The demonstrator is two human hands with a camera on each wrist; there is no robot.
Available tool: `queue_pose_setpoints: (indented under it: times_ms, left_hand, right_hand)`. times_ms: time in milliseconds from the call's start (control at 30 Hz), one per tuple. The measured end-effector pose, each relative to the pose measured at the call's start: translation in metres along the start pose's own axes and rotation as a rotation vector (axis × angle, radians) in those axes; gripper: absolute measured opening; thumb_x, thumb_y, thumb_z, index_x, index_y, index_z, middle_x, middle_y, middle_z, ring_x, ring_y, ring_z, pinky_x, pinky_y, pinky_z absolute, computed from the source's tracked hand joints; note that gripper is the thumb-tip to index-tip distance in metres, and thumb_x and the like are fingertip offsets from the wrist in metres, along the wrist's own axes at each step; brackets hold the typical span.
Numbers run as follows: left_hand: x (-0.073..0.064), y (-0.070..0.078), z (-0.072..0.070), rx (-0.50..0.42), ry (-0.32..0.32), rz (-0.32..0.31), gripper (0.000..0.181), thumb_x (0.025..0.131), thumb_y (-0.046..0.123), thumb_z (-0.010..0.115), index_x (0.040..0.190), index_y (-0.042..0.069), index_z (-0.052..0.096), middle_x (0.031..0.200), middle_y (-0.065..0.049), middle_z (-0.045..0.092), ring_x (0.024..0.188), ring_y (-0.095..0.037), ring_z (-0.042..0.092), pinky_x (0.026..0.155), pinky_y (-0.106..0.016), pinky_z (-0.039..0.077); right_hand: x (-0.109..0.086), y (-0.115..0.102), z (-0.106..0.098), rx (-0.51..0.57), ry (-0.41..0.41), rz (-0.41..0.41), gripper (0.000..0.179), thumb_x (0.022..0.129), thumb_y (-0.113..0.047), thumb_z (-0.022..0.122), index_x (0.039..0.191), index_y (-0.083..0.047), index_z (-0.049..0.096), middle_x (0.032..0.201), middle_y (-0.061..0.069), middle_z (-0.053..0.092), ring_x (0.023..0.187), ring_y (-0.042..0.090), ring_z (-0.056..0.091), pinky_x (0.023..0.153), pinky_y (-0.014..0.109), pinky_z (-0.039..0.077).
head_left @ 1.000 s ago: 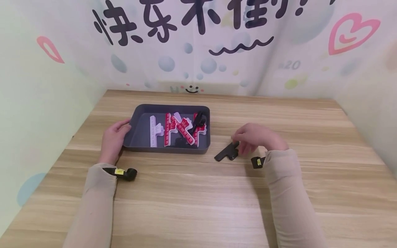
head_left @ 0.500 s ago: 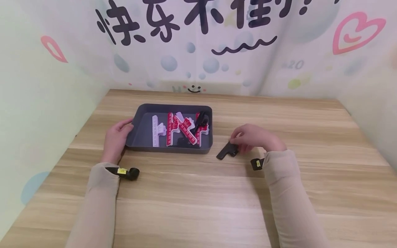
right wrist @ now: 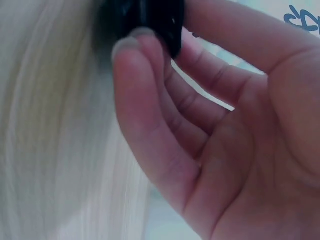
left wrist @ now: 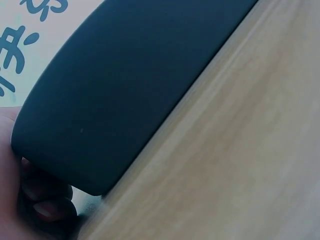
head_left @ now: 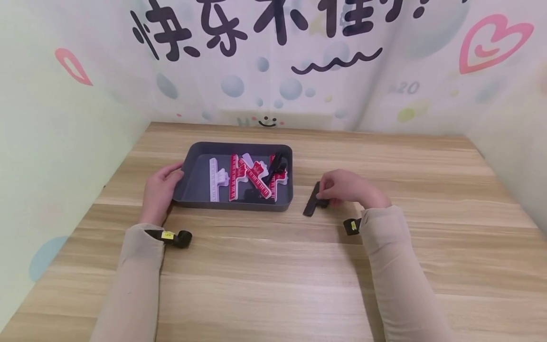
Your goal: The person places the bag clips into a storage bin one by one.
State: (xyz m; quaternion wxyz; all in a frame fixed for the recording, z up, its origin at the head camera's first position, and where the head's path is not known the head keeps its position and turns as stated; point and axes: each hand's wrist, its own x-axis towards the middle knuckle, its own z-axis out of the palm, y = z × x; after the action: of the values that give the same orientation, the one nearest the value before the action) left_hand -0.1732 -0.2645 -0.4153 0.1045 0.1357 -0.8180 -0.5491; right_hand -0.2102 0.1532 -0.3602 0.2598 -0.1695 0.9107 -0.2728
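My left hand point(head_left: 156, 194) grips the left rim of a dark grey tray point(head_left: 231, 206); in the left wrist view its curled fingers point(left wrist: 47, 192) show below the tray's corner. My right hand point(head_left: 348, 188) pinches a black clip point(head_left: 312, 202) with a long straight edge, just right of the tray and close over the table. In the right wrist view the clip point(right wrist: 150, 17) sits at the fingertips, its far part cut off by the frame. Inside the tray lie a lilac clip point(head_left: 214, 180), several red piano-key clips point(head_left: 235, 183) and black clips point(head_left: 274, 168), some overlapping.
The wooden table point(head_left: 273, 266) runs back to a printed wall sheet point(head_left: 273, 66) with large characters. Pale walls stand at left and right. A black wrist camera point(head_left: 181, 239) sticks out from the left cuff, another camera point(head_left: 352, 226) from the right.
The black clip has turned more upright in the head view, from slanted to nearly pointing away, with my right fingers now pinching it. The left hand and tray keep their place.
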Motion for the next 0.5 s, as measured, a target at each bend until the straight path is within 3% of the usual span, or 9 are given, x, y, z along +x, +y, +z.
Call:
queue_pose_setpoints:
  times_ms: [200, 500]
  left_hand:
    - [0.0006, 0.0008, 0.0003, 0.008, 0.008, 0.003, 0.039, 0.088, 0.036, 0.053, 0.122, 0.018, 0.056, 0.125, -0.001, 0.053, 0.11, -0.011, 0.049, 0.089, -0.029, 0.038]
    - [0.0001, 0.0014, 0.0004, -0.005, 0.003, -0.007, 0.039, 0.088, 0.035, 0.053, 0.123, 0.017, 0.056, 0.125, -0.002, 0.053, 0.109, -0.01, 0.049, 0.087, -0.026, 0.038]
  right_hand:
    - [0.0023, 0.0015, 0.0008, 0.004, 0.036, 0.012, 0.013, 0.082, -0.017, 0.063, 0.084, -0.007, 0.055, 0.076, 0.005, 0.061, 0.061, 0.018, 0.058, 0.06, 0.031, 0.048]
    - [0.0068, 0.0056, 0.0019, 0.079, 0.077, -0.003, 0.014, 0.083, -0.007, 0.06, 0.096, -0.003, 0.056, 0.086, 0.011, 0.061, 0.062, 0.016, 0.06, 0.059, 0.03, 0.05]
